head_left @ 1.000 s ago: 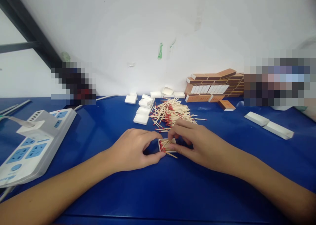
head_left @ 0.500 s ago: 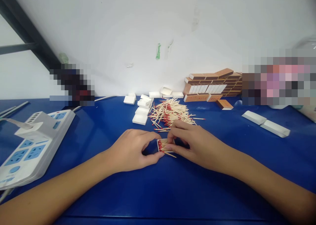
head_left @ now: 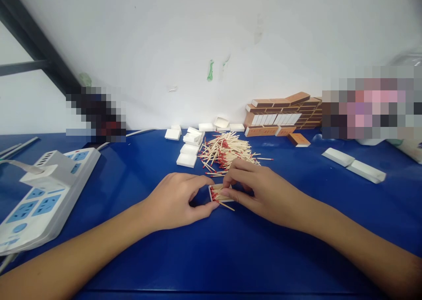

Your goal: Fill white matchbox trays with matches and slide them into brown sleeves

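1. Left hand [head_left: 176,200] pinched the small matchbox tray [head_left: 220,193] at its 9 o'clock end, thumb and forefinger narrow
2. Right hand [head_left: 260,189] gripped the tray's 3 o'clock side, fingers curled over the matches
3. At 12 o'clock lay the loose match pile [head_left: 227,152], then white trays [head_left: 187,159]

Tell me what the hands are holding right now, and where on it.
Both hold a small white cardboard tray of red-tipped matches: left hand at its left end, right hand fingers over its right side.
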Tool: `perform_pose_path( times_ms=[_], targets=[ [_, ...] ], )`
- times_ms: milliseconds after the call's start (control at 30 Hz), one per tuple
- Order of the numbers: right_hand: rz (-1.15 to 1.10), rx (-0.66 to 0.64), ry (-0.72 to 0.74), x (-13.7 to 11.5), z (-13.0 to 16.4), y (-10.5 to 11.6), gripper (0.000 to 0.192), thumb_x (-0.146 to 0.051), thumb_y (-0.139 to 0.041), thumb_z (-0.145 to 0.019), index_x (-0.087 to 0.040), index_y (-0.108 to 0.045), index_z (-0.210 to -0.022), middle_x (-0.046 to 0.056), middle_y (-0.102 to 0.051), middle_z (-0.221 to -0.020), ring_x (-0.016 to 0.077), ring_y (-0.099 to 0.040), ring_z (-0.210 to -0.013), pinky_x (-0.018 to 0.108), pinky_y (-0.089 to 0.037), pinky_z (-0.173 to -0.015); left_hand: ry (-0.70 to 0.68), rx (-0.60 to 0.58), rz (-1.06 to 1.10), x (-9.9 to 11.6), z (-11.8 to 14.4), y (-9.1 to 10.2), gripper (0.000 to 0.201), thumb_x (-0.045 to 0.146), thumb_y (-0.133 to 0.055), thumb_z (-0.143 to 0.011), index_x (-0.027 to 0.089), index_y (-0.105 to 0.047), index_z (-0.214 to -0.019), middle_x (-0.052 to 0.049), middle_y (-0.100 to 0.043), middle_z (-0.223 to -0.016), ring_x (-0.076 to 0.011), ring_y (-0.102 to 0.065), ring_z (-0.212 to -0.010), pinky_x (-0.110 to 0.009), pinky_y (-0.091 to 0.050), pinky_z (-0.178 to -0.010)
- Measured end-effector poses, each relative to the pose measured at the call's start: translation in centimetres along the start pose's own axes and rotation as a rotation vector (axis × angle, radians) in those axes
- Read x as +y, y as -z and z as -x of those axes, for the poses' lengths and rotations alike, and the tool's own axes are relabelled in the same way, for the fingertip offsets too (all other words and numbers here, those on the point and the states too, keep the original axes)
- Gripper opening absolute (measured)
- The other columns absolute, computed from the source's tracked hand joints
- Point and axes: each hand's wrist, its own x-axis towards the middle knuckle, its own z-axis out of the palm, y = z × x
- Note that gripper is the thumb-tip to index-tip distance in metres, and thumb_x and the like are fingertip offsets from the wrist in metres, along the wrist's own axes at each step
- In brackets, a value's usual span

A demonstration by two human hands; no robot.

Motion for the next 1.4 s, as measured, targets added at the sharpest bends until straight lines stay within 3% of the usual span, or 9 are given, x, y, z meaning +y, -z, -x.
perform_pose_path(
  times_ms=[133, 233, 367, 567, 833, 1200, 1400],
  targets=[
    [0.036, 0.066, 0.027, 0.1, 0.0, 1.3, 0.016, -0.025, -0.062, -0.103, -0.020, -0.067, -0.088, 0.003, -0.065, -0.084, 0.0153, -0.058, -0.074, 0.028, -0.041, -0.065, 0.052, 0.007, -0.017, -0.1, 0.0, -0.1, 0.028, 0.041, -0.072, -0.092, 0.022, -0.076, -0.112, 0.008, -0.051, -0.059, -0.0111, -0.049, -0.053, -0.026, -0.032, -0.055],
    [0.000, -0.052, -0.019, -0.1, 0.2, 2.0, 0.019, -0.028, -0.064, -0.101, -0.022, -0.068, -0.084, -0.002, -0.061, -0.072, 0.0132, -0.053, -0.065, 0.027, -0.039, -0.061, 0.080, 0.012, -0.021, -0.3, 0.0, -0.1, 0.029, 0.041, -0.072, -0.092, 0.022, -0.076, -0.113, 0.008, -0.050, -0.059, -0.0111, -0.049, -0.053, -0.026, -0.032, -0.056],
    [-0.067, -0.186, -0.056, -0.6, 0.4, 1.4, 0.014, -0.034, -0.074, -0.095, -0.022, -0.069, -0.089, -0.002, -0.064, -0.077, 0.0130, -0.056, -0.067, 0.026, -0.039, -0.061, 0.104, 0.037, -0.032, -0.5, -0.1, -0.2, 0.031, 0.041, -0.072, -0.092, 0.024, -0.075, -0.118, 0.008, -0.052, -0.060, -0.0112, -0.050, -0.054, -0.026, -0.033, -0.057],
    [-0.003, -0.100, -0.072, -0.9, 0.1, -0.8, 0.012, -0.029, -0.070, -0.097, -0.021, -0.067, -0.088, -0.001, -0.064, -0.081, 0.0140, -0.056, -0.069, 0.027, -0.038, -0.063, 0.110, 0.032, -0.038, -0.6, -0.3, -0.1, 0.031, 0.041, -0.072, -0.092, 0.022, -0.075, -0.116, 0.007, -0.053, -0.060, -0.0116, -0.051, -0.054, -0.026, -0.033, -0.056],
    [0.062, 0.076, 0.060, -0.5, 0.3, -0.3, 0.006, -0.018, -0.062, -0.098, -0.020, -0.067, -0.098, 0.002, -0.066, -0.086, 0.0145, -0.060, -0.070, 0.026, -0.040, -0.060, 0.060, 0.019, -0.034, -0.5, -0.1, -0.1, 0.030, 0.041, -0.073, -0.092, 0.021, -0.075, -0.114, 0.007, -0.053, -0.059, -0.0114, -0.051, -0.053, -0.025, -0.034, -0.055],
    [0.070, -0.048, 0.066, -0.5, 0.4, 0.1, 0.015, -0.019, -0.057, -0.103, -0.020, -0.072, -0.102, 0.005, -0.068, -0.097, 0.0164, -0.063, -0.076, 0.029, -0.045, -0.066, 0.024, -0.005, -0.008, -0.3, 0.0, 0.0, 0.029, 0.040, -0.073, -0.092, 0.022, -0.074, -0.115, 0.007, -0.054, -0.061, -0.0114, -0.052, -0.055, -0.025, -0.035, -0.057],
    [-0.029, -0.017, 0.029, -0.4, 0.2, -0.3, 0.007, -0.025, -0.068, -0.101, -0.022, -0.072, -0.097, 0.003, -0.070, -0.092, 0.0154, -0.064, -0.077, 0.028, -0.046, -0.067, -0.016, -0.021, -0.001, -0.3, 0.1, 0.0, 0.028, 0.039, -0.073, -0.092, 0.022, -0.073, -0.115, 0.006, -0.056, -0.064, -0.0117, -0.053, -0.057, -0.025, -0.037, -0.058]
  ],
)
